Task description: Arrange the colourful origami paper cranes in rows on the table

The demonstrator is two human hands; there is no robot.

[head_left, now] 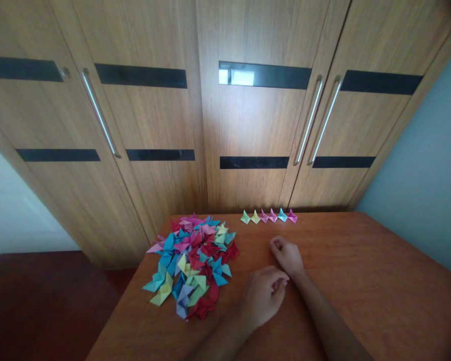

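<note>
My left hand [263, 297] rests on the wooden table to the right of a heap of folded paper origami pieces [197, 255]. Its fingers are curled in toward the thumb, and nothing shows between them. Farther forward and a little to the right lies my right hand [288, 256], loosely closed, also with nothing visible in it. Beyond it, along the table's back edge, several small origami pieces [273, 215] stand in a row: green, yellow, pink, blue and magenta. The heap mixes red, blue, pink, green, yellow and lilac pieces, many overlapping and partly hidden.
The reddish-brown table [364, 271] reaches back to a wooden wardrobe [165, 185] with metal handles and dark strips. A pale blue wall [417, 175] borders the right side. At the left, beyond the table's edge, are a dark red floor [52, 301] and a white door [22, 210].
</note>
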